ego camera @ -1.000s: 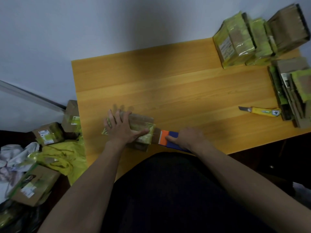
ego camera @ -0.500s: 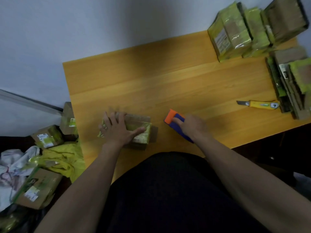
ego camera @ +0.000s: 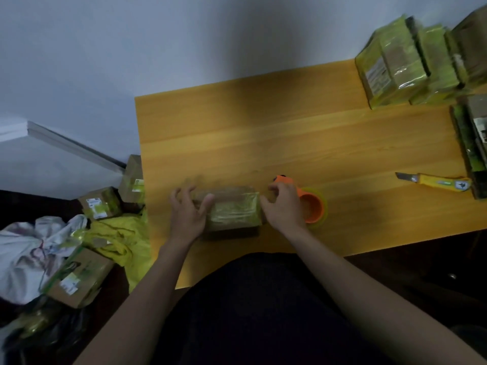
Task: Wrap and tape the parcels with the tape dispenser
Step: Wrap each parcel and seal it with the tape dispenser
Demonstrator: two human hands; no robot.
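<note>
Now both hands (ego camera: 188, 216) (ego camera: 283, 206) at the parcel (ego camera: 232, 210)

A makeshift packing station in a plain room — taped parcels (ego camera: 411, 67) stack at the far right corner of a bare wooden table (ego camera: 263, 143) set against a blank wall, a yellow utility knife (ego camera: 437, 182) lies near its right edge, and more boxes (ego camera: 79, 275) clutter the floor left — beside crumpled cloth (ego camera: 29, 254).
</note>
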